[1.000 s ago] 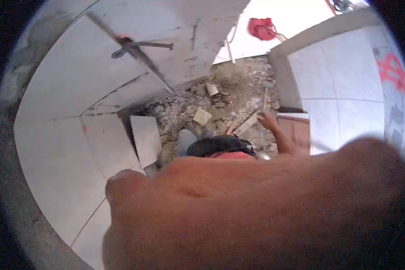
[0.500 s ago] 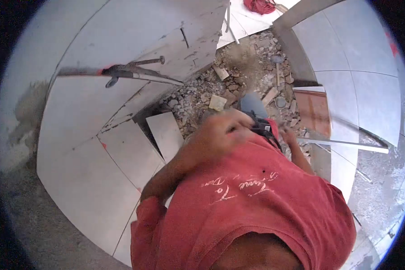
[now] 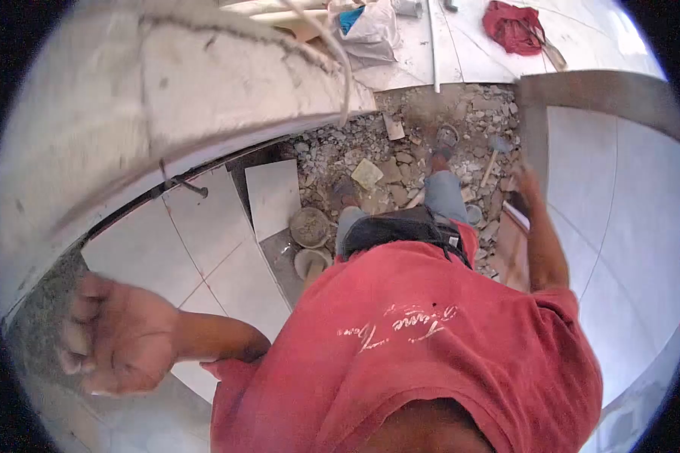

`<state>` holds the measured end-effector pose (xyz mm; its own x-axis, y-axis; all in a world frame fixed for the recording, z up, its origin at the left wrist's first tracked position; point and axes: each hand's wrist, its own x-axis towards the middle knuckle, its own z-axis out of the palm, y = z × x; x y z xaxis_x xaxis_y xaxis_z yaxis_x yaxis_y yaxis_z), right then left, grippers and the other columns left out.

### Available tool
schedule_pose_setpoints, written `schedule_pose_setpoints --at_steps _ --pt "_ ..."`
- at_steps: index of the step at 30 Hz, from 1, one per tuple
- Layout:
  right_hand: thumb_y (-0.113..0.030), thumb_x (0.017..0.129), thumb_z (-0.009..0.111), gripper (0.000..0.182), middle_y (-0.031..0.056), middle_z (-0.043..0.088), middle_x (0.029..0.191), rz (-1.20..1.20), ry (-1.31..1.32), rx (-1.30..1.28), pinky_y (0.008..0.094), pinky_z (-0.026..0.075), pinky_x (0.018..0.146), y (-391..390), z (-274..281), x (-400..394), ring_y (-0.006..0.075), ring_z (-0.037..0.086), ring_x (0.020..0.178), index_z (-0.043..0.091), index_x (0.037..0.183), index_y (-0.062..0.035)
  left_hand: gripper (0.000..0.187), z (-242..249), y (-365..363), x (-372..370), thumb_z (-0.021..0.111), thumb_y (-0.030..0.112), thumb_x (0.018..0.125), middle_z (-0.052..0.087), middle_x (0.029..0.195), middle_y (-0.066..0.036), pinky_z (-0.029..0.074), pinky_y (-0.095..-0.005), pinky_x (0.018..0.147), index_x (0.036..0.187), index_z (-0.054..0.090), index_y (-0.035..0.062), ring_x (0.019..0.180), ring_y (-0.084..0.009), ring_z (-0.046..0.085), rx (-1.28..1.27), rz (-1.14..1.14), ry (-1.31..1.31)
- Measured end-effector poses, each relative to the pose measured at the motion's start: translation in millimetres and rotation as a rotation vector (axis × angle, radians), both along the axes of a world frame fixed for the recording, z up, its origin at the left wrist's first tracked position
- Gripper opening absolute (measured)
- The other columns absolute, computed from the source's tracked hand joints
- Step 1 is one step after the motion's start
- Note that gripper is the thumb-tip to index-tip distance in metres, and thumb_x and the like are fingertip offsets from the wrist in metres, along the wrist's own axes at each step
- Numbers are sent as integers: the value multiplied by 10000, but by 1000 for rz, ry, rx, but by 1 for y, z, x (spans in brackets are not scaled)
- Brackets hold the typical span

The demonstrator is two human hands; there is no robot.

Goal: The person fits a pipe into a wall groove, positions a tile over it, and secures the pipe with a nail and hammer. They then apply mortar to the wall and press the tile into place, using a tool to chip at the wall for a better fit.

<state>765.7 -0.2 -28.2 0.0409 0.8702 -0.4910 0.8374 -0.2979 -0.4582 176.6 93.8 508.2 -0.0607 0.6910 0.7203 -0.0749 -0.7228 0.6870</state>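
My left hand (image 3: 121, 336) is held out at the left, palm showing, fingers loosely curled and nothing in it. Beneath it lie rough grey ground and white floor tiles (image 3: 204, 249). On the other side my right hand (image 3: 530, 189) is raised beside the tiled wall (image 3: 582, 174), smeared by motion, so its fingers cannot be made out. Nearest to it are a hammer (image 3: 490, 167) with a pale handle, lying on rubble, and a reddish-brown board (image 3: 511, 253). A black waist bag (image 3: 393, 230) hangs at my front.
Broken stone (image 3: 404, 157) covers the ground around my feet. A loose white tile (image 3: 272, 198) leans near two round containers (image 3: 310, 226). A yellowish block (image 3: 366, 174) lies between my feet. Farther off are a white plastic bag (image 3: 370, 34) and a red cloth bundle (image 3: 512, 28).
My left hand has swung from in front of my body out to the left. My right hand has risen forward toward the wall. The view has shifted, showing my feet and more floor ahead.
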Motion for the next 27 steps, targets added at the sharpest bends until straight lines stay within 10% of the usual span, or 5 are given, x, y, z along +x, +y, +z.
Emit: schedule_pose_setpoints --at_steps 12,14,18,20,27 --pt "-286 878 536 294 112 642 835 -293 429 162 325 471 648 324 88 18 194 594 705 589 1092 -91 739 -24 71 79 652 242 773 416 1258 -264 328 -571 990 1328 241 -24 1186 -432 426 341 971 299" --pt "-307 838 569 344 191 630 965 -49 129 122 429 453 827 307 26 3 363 590 936 585 1115 -104 876 -39 23 44 699 317 734 349 1319 -213 341 -524 993 1352 183 -28 1132 -392 457 17 2092 1934" --pt "-273 768 613 316 178 643 950 322 90 -35 441 476 766 235 -69 -48 361 606 892 639 1027 -93 1000 -47 9 10 766 340 622 408 1282 -270 421 -550 878 1328 198 -84 1120 -454 470 30 1748 739" --pt "-181 769 593 324 204 610 1032 561 16 -398 442 458 833 202 -145 -74 366 571 981 593 1055 -28 776 -34 3 30 674 323 763 453 1247 -256 439 -514 857 1305 285 -73 1096 -411 497 -38 2304 1858" --pt "-247 787 542 301 250 600 936 605 148 -271 463 461 771 268 -68 -129 394 576 908 600 969 -13 812 -28 -23 33 627 378 793 365 1304 -280 386 -549 902 1338 219 -66 1161 -437 412 128 2153 2178"
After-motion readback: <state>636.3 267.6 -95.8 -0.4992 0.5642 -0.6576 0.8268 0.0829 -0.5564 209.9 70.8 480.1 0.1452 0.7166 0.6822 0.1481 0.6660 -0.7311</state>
